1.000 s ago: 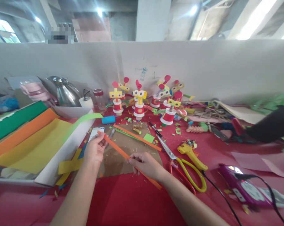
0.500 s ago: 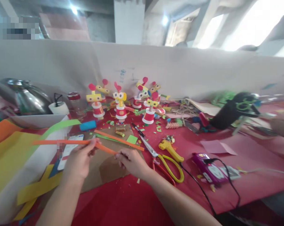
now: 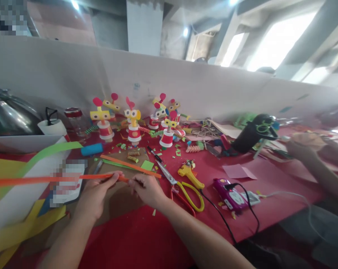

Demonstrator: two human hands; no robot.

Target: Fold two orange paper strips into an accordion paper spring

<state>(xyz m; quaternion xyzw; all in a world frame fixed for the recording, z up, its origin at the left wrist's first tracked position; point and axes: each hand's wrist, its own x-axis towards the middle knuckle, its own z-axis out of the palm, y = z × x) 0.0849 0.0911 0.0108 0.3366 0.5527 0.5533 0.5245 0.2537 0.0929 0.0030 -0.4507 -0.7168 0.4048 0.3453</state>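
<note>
An orange paper strip (image 3: 93,176) is stretched above the brown cardboard (image 3: 121,201), its long end running out to the left edge. My left hand (image 3: 101,190) pinches it between thumb and fingers. Close by on the right, my right hand (image 3: 148,190) is closed on the strip's short end. Beneath and beyond my hands, another orange strip (image 3: 129,165) and a green strip lie on the cardboard, with a green paper square (image 3: 147,165) and two small folded paper springs (image 3: 133,156). Scissors (image 3: 191,196) with yellow and red handles lie right of my right hand.
Several paper-cup figures (image 3: 134,132) stand at the back. A yellow glue gun (image 3: 190,176) and a purple power strip (image 3: 232,196) with cords lie to the right, near a black cup (image 3: 247,134). A phone (image 3: 70,186) lies left. Another person's arm (image 3: 311,160) reaches in at the right.
My hands have come closer together along the orange strip, and less of it shows between them. The view has turned to the right, bringing more of the other person's arms into sight.
</note>
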